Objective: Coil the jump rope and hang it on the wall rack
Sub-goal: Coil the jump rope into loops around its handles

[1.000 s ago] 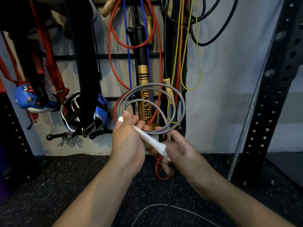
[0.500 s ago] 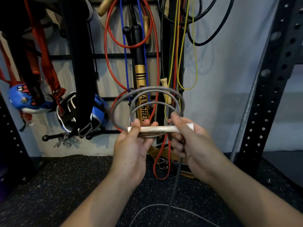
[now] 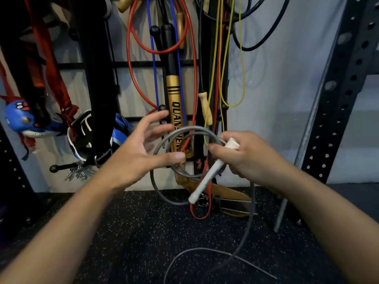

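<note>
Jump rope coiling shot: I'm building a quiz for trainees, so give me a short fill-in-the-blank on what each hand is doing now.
1. The white handle is gripped by the ____ hand.
2. The left hand holds ____; its fingers are spread.
3. The jump rope cord is ____ in colour.
4. Its loose end trails on the ____.

Missing words: right; nothing; grey; floor

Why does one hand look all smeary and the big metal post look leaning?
Head view: the left hand is motion-blurred, fingers spread; the right hand, sharper, grips the white handle. The wide-angle lens tilts the black upright. Lighting is dim, corners dark.
</note>
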Demonstrator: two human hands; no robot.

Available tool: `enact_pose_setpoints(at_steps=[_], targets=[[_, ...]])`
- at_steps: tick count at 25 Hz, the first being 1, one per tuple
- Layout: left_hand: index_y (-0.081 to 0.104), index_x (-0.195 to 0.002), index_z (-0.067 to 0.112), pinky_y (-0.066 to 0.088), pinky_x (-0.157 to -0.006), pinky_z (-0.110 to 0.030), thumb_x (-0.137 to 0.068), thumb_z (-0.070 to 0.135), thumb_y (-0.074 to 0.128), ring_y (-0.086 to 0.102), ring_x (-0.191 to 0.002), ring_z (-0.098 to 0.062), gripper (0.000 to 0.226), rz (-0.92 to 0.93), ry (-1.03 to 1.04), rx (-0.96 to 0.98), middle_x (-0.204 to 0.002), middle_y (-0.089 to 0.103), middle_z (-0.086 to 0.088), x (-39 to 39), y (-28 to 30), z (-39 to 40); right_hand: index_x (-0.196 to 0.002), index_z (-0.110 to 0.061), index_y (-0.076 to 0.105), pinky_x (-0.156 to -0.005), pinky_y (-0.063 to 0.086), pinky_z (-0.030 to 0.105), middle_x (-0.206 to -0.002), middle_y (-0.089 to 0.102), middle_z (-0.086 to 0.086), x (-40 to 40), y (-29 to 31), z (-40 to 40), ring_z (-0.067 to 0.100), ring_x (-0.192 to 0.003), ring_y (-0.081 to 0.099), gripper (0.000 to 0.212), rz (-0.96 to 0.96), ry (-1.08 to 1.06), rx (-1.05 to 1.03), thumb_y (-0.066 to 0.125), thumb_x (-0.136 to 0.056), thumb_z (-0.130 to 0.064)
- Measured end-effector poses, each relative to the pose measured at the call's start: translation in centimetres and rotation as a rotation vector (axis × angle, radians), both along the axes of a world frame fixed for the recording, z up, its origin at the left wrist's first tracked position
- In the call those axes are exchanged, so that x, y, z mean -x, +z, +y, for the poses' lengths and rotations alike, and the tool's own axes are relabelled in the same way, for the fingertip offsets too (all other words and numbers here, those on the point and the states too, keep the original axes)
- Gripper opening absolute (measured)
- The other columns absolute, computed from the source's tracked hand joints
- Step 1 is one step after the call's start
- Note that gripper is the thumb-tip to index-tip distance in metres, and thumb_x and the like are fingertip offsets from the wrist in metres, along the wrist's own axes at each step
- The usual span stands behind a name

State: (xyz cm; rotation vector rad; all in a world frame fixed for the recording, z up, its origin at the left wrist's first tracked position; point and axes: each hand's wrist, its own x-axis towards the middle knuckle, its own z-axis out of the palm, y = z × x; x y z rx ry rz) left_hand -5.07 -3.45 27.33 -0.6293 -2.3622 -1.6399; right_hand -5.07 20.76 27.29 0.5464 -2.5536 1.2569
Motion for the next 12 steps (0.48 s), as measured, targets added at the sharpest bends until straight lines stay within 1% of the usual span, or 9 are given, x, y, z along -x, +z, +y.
enact_pose_setpoints(at_steps=[1, 2, 3, 5, 6, 8, 10, 11, 12], targets=[[0.037, -0.145, 0.054, 0.036, -0.118, -0.047, -0.057, 0.058, 0.09, 0.049, -0.138, -0.004, 0.103, 0.076, -0.018, 0.225, -0.147, 0.054, 0.022, -0.6, 0.9, 0.2, -0.076, -0.007, 0.062, -0.043, 0.033, 0.023, -0.063, 0.06, 0.015, -0.1, 0.2, -0.4, 0.007, -0.043, 0.042, 0.031, 0.023, 0.021, -0.11, 0.067, -0.096, -0.031], [0.034, -0.146, 0.057, 0.039, -0.117, -0.043, -0.058, 0.062, 0.088, 0.048, -0.137, 0.0, 0.104, 0.118, -0.043, 0.397, -0.147, 0.051, 0.027, -1.2, 1.6, 0.8, -0.072, -0.012, 0.061, -0.045, 0.034, 0.024, -0.06, 0.058, 0.005, -0.2, 0.3, -1.0, 0.006, -0.044, 0.042, 0.03, 0.047, 0.052, -0.2, 0.068, -0.094, -0.031], [0.033, -0.146, 0.056, 0.043, -0.112, -0.037, -0.058, 0.061, 0.088, 0.052, -0.131, 0.003, 0.103, 0.137, -0.065, 0.513, -0.143, 0.053, 0.028, -1.8, 2.0, 1.7, -0.07, -0.017, 0.06, -0.047, 0.035, 0.026, -0.06, 0.057, -0.002, -0.4, 0.3, -1.7, 0.005, -0.046, 0.043, 0.028, 0.074, 0.08, -0.28, 0.07, -0.093, -0.03], [0.04, -0.142, 0.051, 0.05, -0.095, -0.024, -0.058, 0.057, 0.09, 0.061, -0.108, 0.007, 0.098, 0.181, -0.054, 0.649, -0.123, 0.064, 0.024, -2.4, 2.0, 3.3, -0.074, -0.024, 0.059, -0.052, 0.038, 0.027, -0.063, 0.058, -0.008, -0.8, 0.3, -2.7, 0.005, -0.052, 0.049, 0.021, 0.134, 0.111, -0.403, 0.07, -0.091, -0.032], [0.043, -0.14, 0.05, 0.051, -0.085, -0.02, -0.057, 0.056, 0.09, 0.062, -0.098, 0.007, 0.095, 0.205, -0.027, 0.676, -0.113, 0.067, 0.023, -2.4, 1.8, 3.8, -0.078, -0.028, 0.06, -0.054, 0.039, 0.026, -0.066, 0.059, -0.01, -0.9, 0.3, -2.8, 0.004, -0.055, 0.053, 0.017, 0.162, 0.121, -0.429, 0.069, -0.09, -0.035], [0.043, -0.142, 0.047, 0.051, -0.08, -0.018, -0.058, 0.052, 0.091, 0.065, -0.091, 0.006, 0.096, 0.178, 0.001, 0.632, -0.102, 0.071, 0.02, -2.3, 1.3, 4.0, -0.086, -0.031, 0.057, -0.055, 0.039, 0.022, -0.069, 0.059, -0.011, -1.3, 0.5, -2.4, 0.003, -0.056, 0.052, 0.018, 0.152, 0.173, -0.375, 0.069, -0.089, -0.043], [0.042, -0.143, 0.044, 0.053, -0.075, -0.018, -0.064, 0.045, 0.09, 0.07, -0.081, 0.005, 0.092, 0.108, -0.022, 0.547, -0.089, 0.077, 0.018, -2.1, 0.8, 3.8, -0.098, -0.021, 0.051, -0.05, 0.035, 0.02, -0.065, 0.055, -0.008, -1.5, 0.6, -1.8, 0.004, -0.052, 0.043, 0.038, 0.047, 0.227, -0.206, 0.069, -0.086, -0.052], [0.047, -0.139, 0.041, 0.055, -0.075, -0.021, -0.068, 0.042, 0.089, 0.071, -0.078, 0.004, 0.082, 0.082, -0.053, 0.502, -0.086, 0.078, 0.018, -2.1, 0.7, 3.7, -0.103, -0.018, 0.048, -0.048, 0.034, 0.019, -0.063, 0.052, -0.007, -1.6, 0.6, -1.7, 0.004, -0.051, 0.04, 0.046, 0.015, 0.239, -0.135, 0.067, -0.083, -0.054], [0.054, -0.133, 0.038, 0.057, -0.079, -0.027, -0.071, 0.039, 0.088, 0.073, -0.08, 0.002, 0.071, 0.07, -0.083, 0.462, -0.087, 0.079, 0.017, -2.2, 0.5, 3.7, -0.105, -0.015, 0.045, -0.047, 0.033, 0.016, -0.061, 0.051, -0.006, -1.6, 0.5, -1.7, 0.003, -0.05, 0.039, 0.05, 0.007, 0.252, -0.085, 0.066, -0.081, -0.054]])
